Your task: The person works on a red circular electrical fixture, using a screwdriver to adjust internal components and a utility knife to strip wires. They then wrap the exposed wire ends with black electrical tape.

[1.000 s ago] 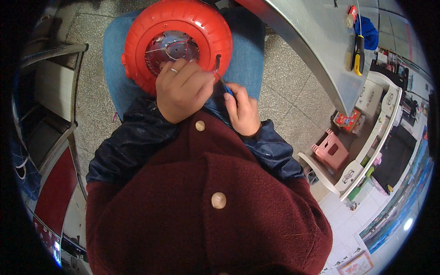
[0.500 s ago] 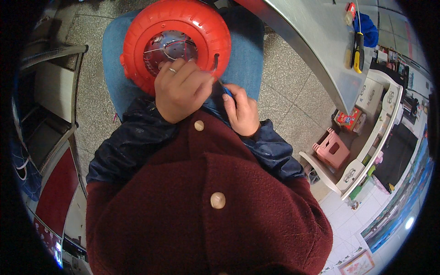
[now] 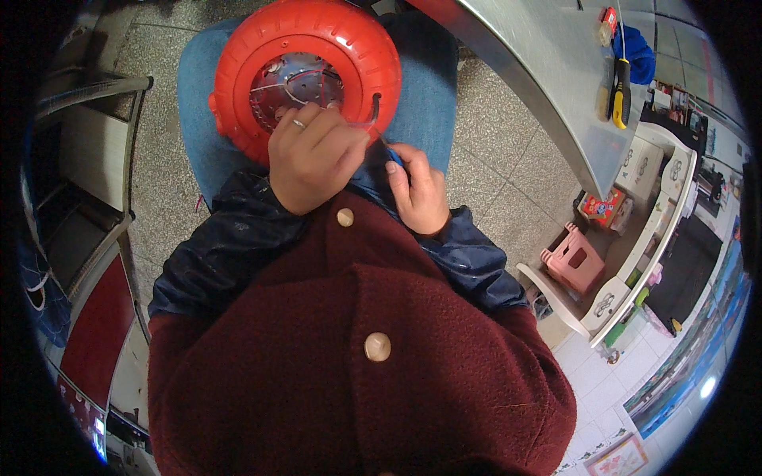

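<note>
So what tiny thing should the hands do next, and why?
I think the right hand could ease its blue-handled tool a little closer to the dark cable. That cable comes out of the red ring-shaped housing and runs down beside the curled fingers of the left hand, and the tool is close by. Its tip is hard to see.

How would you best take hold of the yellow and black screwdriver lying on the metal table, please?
I'd grip the screwdriver by its handle, coming from above and from the wearer's side. The handle is its thick part and its butt faces roughly toward the wearer, while the thin shaft points away, and a blue bundle crowds its right side.
</note>
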A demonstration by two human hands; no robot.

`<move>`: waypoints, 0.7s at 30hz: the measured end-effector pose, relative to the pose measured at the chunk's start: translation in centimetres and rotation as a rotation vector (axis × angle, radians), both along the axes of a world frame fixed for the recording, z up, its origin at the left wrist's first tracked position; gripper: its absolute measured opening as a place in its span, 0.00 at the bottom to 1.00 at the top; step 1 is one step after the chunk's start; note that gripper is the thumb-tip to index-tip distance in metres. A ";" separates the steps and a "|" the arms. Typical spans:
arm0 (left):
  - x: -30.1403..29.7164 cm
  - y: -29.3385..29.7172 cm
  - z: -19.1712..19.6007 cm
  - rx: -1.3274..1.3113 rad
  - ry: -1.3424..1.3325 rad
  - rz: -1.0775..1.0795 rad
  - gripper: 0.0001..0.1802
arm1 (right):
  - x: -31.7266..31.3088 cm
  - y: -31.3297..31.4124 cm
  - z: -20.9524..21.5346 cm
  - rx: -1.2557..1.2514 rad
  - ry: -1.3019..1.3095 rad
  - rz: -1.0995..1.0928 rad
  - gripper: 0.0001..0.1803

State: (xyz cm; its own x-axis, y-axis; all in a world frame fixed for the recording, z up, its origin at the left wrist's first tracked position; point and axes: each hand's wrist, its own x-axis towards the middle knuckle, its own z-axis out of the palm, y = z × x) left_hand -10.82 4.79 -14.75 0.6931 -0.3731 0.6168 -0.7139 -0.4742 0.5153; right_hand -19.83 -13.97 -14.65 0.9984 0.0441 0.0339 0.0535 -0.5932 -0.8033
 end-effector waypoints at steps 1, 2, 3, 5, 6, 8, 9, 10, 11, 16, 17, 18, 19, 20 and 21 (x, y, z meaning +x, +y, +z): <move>0.0 0.0 0.0 -0.005 0.000 -0.004 0.10 | 0.0 0.0 0.0 -0.013 0.006 0.004 0.12; 0.0 0.0 0.1 -0.006 0.005 -0.006 0.11 | 0.0 0.0 0.0 -0.026 0.012 0.008 0.12; 0.0 0.1 0.1 -0.003 0.012 -0.006 0.11 | 0.0 0.0 0.0 -0.018 -0.009 0.010 0.12; 0.0 0.1 0.1 -0.007 0.011 -0.005 0.10 | 0.1 0.1 0.0 -0.002 -0.040 0.014 0.12; 0.0 0.1 0.1 -0.003 0.016 -0.002 0.10 | 0.1 0.1 0.0 -0.005 -0.039 0.016 0.12; 0.0 0.1 0.1 -0.011 0.015 -0.002 0.10 | 0.1 0.0 0.0 -0.010 -0.018 0.017 0.11; 0.0 0.1 0.1 -0.007 0.024 -0.001 0.10 | 0.1 0.0 0.1 -0.018 -0.008 0.020 0.11; 0.0 0.1 0.1 -0.009 0.024 -0.003 0.10 | 0.1 0.0 0.1 -0.025 0.002 0.022 0.12; 0.0 0.1 0.1 -0.004 0.032 -0.003 0.10 | 0.1 0.0 0.1 -0.032 0.011 0.025 0.12; -0.1 0.0 0.0 -0.017 0.032 -0.034 0.09 | 0.4 0.1 0.2 -0.031 0.000 0.034 0.11; -0.1 0.0 0.0 -0.016 0.028 -0.034 0.09 | 0.5 0.1 0.2 -0.026 -0.006 0.037 0.11; -0.1 -0.1 0.0 -0.015 0.023 -0.033 0.09 | 0.6 0.1 0.1 -0.032 -0.023 0.043 0.11; -0.1 0.0 0.0 -0.019 0.035 -0.035 0.09 | 0.8 0.2 0.1 -0.038 -0.041 0.050 0.11; -0.1 0.0 0.0 -0.022 0.046 -0.036 0.09 | 0.9 0.2 0.0 -0.046 -0.050 0.058 0.11; -0.2 0.0 0.0 -0.023 0.065 -0.036 0.09 | 0.9 0.1 -0.1 -0.050 -0.047 0.060 0.11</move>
State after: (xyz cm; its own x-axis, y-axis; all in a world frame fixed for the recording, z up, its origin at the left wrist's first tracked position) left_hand -10.98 4.82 -14.71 0.7182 -0.3848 0.5797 -0.6950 -0.4364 0.5714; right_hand -18.91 -13.83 -14.70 0.9913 0.1066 0.0773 0.1274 -0.6268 -0.7687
